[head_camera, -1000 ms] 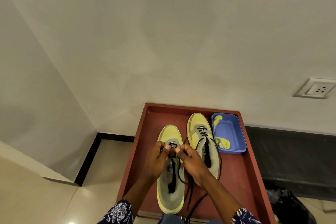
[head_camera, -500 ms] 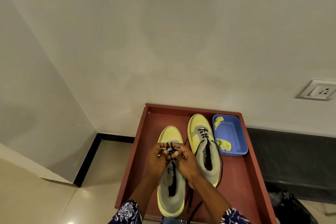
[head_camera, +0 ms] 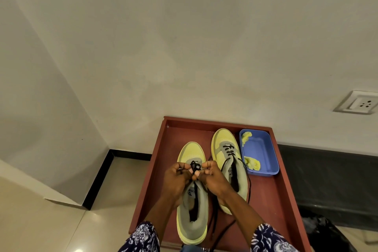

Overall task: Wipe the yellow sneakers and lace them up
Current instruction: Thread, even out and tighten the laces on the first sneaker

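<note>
hands drawn closer, both pinching black lace on left sneaker, blue tub holding yellow cloth

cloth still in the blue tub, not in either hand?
Yes: the yellow cloth lies inside the blue tub, while the left hand and right hand both pinch the black lace.

**Pale corner, tiled floor**

Plain off-white walls meet in a corner at nine o'clock. A black skirting edges the glossy beige floor tiles. A white wall socket sits at three o'clock. Soft, even light.
</note>
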